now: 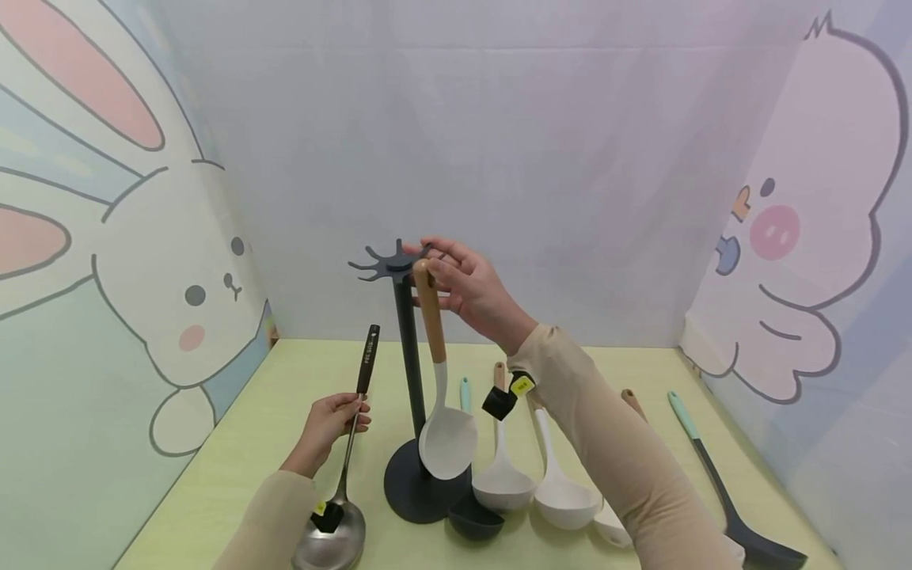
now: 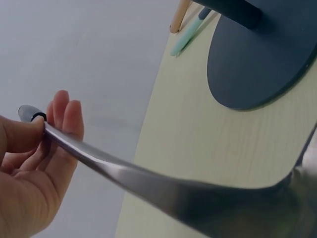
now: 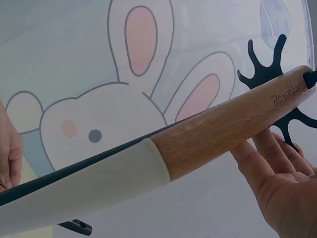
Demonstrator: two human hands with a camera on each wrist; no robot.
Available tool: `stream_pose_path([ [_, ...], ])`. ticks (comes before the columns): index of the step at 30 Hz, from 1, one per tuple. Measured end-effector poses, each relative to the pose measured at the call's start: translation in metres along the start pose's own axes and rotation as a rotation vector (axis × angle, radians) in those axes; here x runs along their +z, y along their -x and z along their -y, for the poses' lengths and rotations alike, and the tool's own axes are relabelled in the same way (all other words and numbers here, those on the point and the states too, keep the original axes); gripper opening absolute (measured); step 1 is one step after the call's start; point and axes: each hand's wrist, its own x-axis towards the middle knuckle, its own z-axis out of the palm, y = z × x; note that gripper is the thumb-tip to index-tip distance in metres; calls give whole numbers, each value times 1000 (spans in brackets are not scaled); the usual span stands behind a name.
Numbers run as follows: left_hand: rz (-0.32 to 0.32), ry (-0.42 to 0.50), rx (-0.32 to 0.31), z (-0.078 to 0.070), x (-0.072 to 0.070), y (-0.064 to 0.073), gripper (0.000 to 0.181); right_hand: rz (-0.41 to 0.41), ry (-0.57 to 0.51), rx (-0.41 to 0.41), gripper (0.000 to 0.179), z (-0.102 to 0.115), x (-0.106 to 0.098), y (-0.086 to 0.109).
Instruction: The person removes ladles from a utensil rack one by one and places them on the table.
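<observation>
My left hand [image 1: 324,431] pinches the thin shaft of a steel ladle [image 1: 340,542] just below its black handle, its bowl low at the front left. My right hand [image 1: 484,297] is at the top of a black utensil rack [image 1: 407,340], thumb by the end of a white ladle's [image 1: 447,445] wooden handle and fingers behind it. In the right wrist view a dark hook meets the end of this wooden handle [image 3: 223,124]; the thumb is out of sight there. The white ladle hangs bowl down beside the rack's post.
Right of the round rack base [image 1: 409,491] lie a black ladle [image 1: 476,518] and white ladles [image 1: 502,483] [image 1: 566,503]. A black turner-like utensil with a mint handle [image 1: 682,412] lies at the far right. Printed cloth walls surround the table [image 1: 249,412].
</observation>
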Motion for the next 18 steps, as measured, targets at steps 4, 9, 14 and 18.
stream_pose_path([
  [4,5,-9,-6,4,1,-2,29,4,-3,-3,43,0,0,0],
  [9,2,-19,-12,9,2,-3,29,14,2,-8,40,-1,-1,0],
  [14,9,-37,-10,13,3,-5,29,15,4,-13,46,-2,-1,0],
  [18,16,-46,-18,15,3,-7,29,18,5,-14,56,-2,-2,0],
])
